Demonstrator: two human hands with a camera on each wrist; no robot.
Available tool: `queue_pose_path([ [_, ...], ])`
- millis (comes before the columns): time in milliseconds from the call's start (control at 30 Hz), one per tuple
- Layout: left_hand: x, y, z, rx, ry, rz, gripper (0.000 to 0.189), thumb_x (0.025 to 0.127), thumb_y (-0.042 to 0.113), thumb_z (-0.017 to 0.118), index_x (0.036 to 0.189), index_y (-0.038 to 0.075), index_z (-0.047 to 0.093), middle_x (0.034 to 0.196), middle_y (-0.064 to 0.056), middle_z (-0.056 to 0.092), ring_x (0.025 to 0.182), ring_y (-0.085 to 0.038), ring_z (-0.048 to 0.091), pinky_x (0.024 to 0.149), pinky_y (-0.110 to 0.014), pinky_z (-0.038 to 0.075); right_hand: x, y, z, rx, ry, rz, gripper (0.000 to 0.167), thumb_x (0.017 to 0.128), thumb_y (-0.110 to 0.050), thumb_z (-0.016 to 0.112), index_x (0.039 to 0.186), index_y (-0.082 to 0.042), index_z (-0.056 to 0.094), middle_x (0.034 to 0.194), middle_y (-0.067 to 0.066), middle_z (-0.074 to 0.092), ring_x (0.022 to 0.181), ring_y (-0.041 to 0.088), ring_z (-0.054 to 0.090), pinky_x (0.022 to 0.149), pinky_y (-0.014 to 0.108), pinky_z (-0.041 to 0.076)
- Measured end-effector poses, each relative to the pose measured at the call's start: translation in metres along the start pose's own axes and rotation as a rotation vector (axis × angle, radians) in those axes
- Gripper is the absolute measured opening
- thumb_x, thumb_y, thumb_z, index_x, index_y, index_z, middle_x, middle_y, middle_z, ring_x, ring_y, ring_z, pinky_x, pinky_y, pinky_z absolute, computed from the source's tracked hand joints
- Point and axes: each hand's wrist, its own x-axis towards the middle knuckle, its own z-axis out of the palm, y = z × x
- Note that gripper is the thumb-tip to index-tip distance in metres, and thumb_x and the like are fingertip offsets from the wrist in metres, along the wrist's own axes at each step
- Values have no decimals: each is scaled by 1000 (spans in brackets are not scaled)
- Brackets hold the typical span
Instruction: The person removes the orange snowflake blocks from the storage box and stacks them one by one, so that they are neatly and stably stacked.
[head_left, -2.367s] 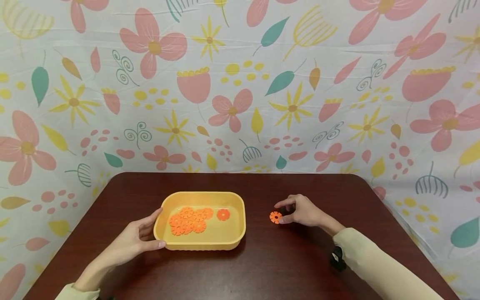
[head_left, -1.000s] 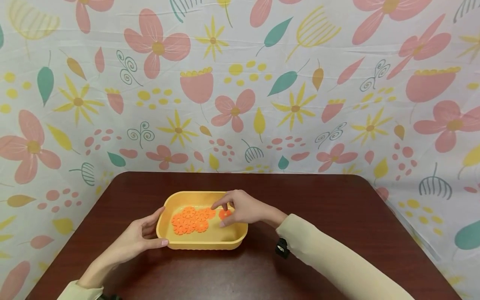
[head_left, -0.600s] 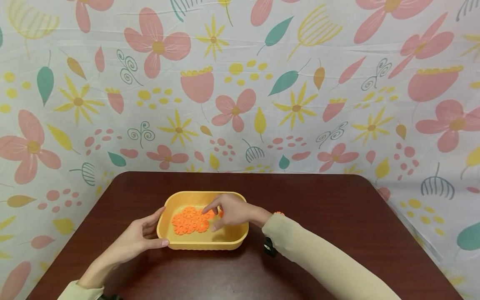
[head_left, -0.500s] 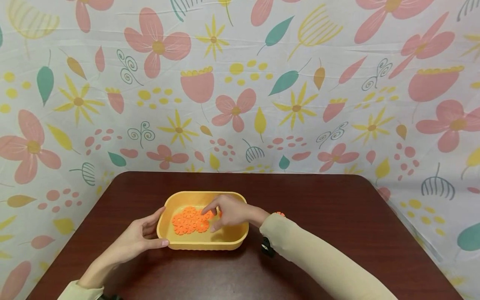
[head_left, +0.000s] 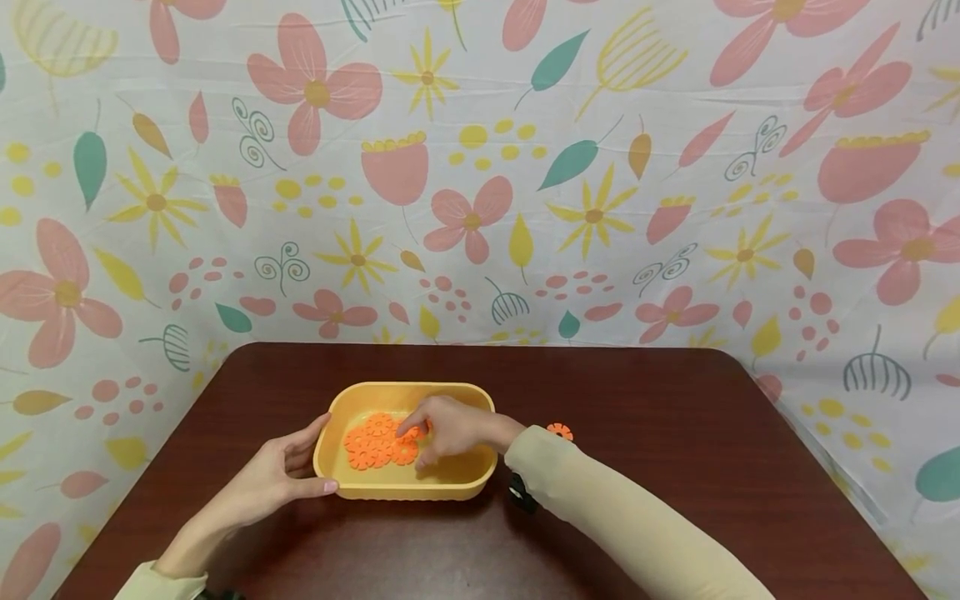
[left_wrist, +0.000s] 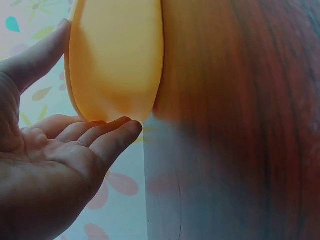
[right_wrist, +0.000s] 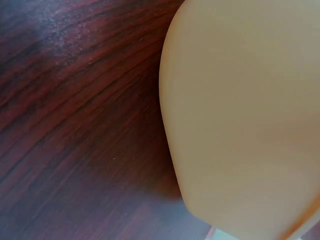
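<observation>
A yellow plastic tub (head_left: 405, 492) stands on the table with several orange flower-shaped discs (head_left: 367, 442) lying in its left part. My left hand (head_left: 262, 479) holds the tub's left end, thumb on the near rim and fingers at the end wall. The left wrist view shows those fingertips (left_wrist: 131, 127) against the tub. Inside the tub is my right hand (head_left: 453, 427), index finger and thumb spread apart, the index tip right at the discs on the pile's right side. It covers part of the tub floor. The right wrist view shows only the tub's outer wall (right_wrist: 235, 110) and table.
On the dark wooden table (head_left: 637, 392), a single orange disc (head_left: 559, 430) lies right of the tub, partly behind the right sleeve (head_left: 600, 492). A flower-patterned cloth (head_left: 480, 275) hangs behind the table's far edge.
My right hand has left one disc on the table right of the tub and moved left into the tub, lately edging toward the pile. My left hand stays at the tub's end.
</observation>
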Motion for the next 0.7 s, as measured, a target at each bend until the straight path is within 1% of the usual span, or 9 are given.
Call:
queue_pose_path([
  [167,0,1,0,-4,-3,4,96,91,7,83,162,-11,21,167,-32,18,148,-49,30,101,-28,51,5,4,1,-19,-7,8,55,75,-9,97,126,-7,78,94,6,72,75,6,48,70,19,43],
  [367,0,2,0,-5,-1,7,97,91,7,84,162,-11,21,167,-32,18,148,-49,30,101,-28,50,9,7,3,-16,-23,49,56,75,-12,98,127,-12,79,86,4,67,73,7,46,69,18,41],
  [500,0,1,0,-10,-1,4,97,91,7,84,163,-11,22,167,-31,19,148,-48,30,102,-30,50,10,8,5,-32,-30,66,54,76,-14,97,127,-15,80,88,1,63,76,7,45,71,18,39],
  [600,0,1,0,-8,-2,-1,97,91,7,84,163,-11,21,167,-31,19,148,-49,31,102,-31,51,11,7,6,-43,-35,52,53,77,-13,96,127,-15,80,89,2,61,77,6,43,72,18,37],
  [700,0,1,0,-2,-4,-6,97,91,8,84,163,-11,21,167,-32,20,147,-50,32,103,-33,52,11,8,8,-34,-36,23,51,76,-10,96,125,-12,80,82,5,59,73,6,42,69,18,37],
])
